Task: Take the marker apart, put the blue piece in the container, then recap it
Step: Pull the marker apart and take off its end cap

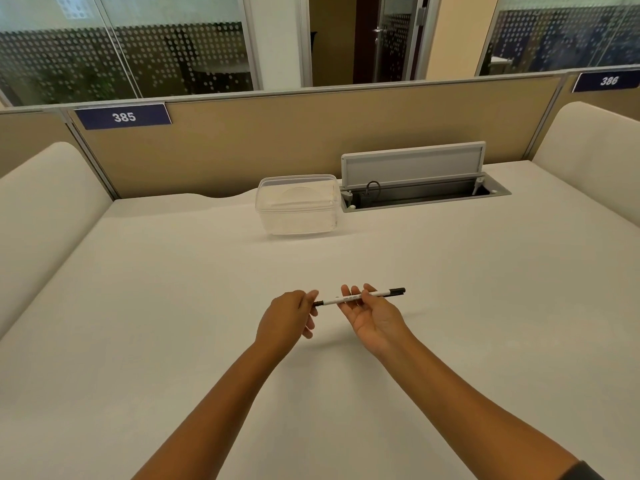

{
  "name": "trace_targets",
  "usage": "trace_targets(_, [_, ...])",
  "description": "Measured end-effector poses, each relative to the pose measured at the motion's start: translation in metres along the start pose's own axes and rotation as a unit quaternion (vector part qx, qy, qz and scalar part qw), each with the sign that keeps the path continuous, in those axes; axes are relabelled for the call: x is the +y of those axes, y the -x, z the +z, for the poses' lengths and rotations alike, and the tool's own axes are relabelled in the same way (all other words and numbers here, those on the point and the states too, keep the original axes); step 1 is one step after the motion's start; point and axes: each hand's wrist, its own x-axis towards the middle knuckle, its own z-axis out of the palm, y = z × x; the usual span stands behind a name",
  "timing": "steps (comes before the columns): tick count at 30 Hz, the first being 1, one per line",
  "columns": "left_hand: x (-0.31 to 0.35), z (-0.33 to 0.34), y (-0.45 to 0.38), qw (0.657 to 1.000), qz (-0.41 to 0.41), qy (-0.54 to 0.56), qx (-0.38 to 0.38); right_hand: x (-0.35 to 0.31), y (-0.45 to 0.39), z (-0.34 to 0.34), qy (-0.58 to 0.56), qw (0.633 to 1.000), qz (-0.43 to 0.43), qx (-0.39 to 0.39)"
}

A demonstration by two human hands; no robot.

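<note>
- Right hand cradles the marker level, steadying its barrel.
- Left hand pinches the marker's near-left end, likely to pull it apart.
- Container waits beyond the marker.

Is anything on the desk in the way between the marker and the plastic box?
No, nothing visible. Both hands hold the marker: the left hand pinches its left end, the right hand cradles the barrel. Between it and the container there is only bare table.

White desk, tan partition, dotted glass walls behind.
</note>
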Motion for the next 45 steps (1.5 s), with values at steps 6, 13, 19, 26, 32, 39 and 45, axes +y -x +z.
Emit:
trace_targets(6, [-0.001, 0.005, 0.003, 0.997, 0.058, 0.009, 0.044, -0.001, 0.000, 0.002, -0.004, 1.000, 0.001, 0.001])
trace_targets(13, [0.000, 0.006, 0.004, 0.996, 0.063, 0.009, 0.061, -0.002, -0.003, 0.002, -0.005, 1.000, 0.000, 0.000])
trace_targets(19, [-0.007, 0.009, 0.007, 0.995, 0.061, 0.029, 0.077, -0.002, -0.004, 0.000, 0.000, 1.000, 0.002, -0.002])
trace_targets(26, [-0.010, 0.006, 0.004, 0.995, 0.048, 0.038, 0.084, 0.000, -0.006, 0.000, 0.000, 1.000, -0.006, -0.008])
trace_targets(32, [-0.012, 0.008, 0.002, 0.995, 0.034, 0.064, 0.064, 0.001, -0.006, 0.001, 0.000, 1.000, -0.003, -0.009])
trace_targets(39, [-0.012, 0.010, 0.007, 0.994, 0.040, 0.075, 0.068, -0.001, -0.007, -0.002, -0.008, 1.000, -0.005, -0.005])
trace_targets(45, [-0.013, 0.011, 0.004, 0.993, 0.034, 0.075, 0.083, 0.001, -0.005, -0.004, -0.003, 1.000, -0.003, -0.010])
